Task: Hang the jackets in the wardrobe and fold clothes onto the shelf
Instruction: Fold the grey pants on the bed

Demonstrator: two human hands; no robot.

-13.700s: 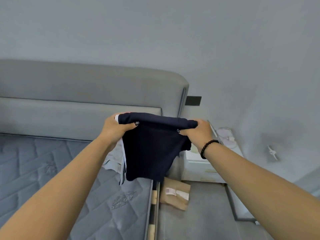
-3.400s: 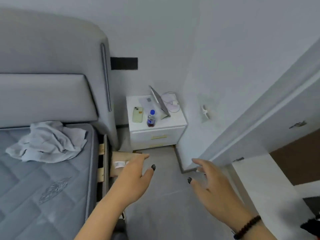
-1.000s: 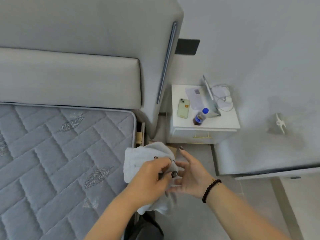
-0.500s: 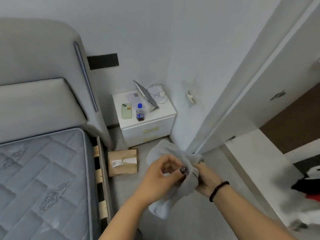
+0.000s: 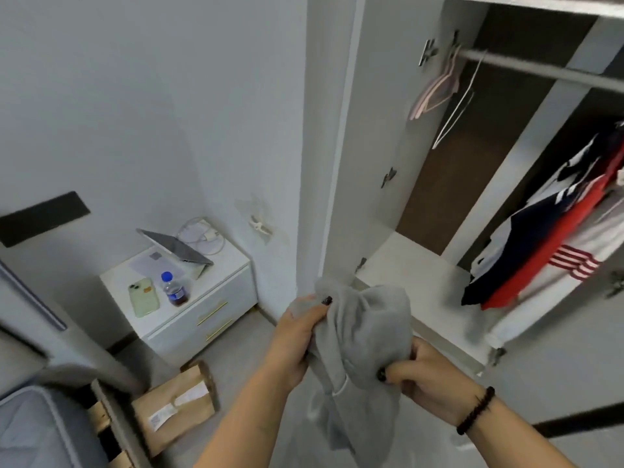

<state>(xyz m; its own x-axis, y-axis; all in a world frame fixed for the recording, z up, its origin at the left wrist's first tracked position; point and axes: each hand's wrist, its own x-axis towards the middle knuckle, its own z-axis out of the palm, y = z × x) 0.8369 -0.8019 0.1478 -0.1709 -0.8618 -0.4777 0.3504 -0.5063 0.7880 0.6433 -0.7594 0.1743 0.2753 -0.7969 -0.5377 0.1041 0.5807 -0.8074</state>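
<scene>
Soft, light grey garment point(image 5: 364, 336) bunched in front of the open wardrobe point(image 5: 398, 157) — left hand point(image 5: 297, 336) and right hand point(image 5: 422, 369) fingers both clenched on it. Limp, likely droops — best gripped at seams.

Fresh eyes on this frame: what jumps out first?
The grey garment, bunched low in the centre and gripped by the left hand and the right hand. Behind it stands the open wardrobe, with empty hangers on the rail at the top and red, navy and striped clothes hanging at the right. At the left, a white nightstand carries a phone, a bottle and a tablet.
</scene>
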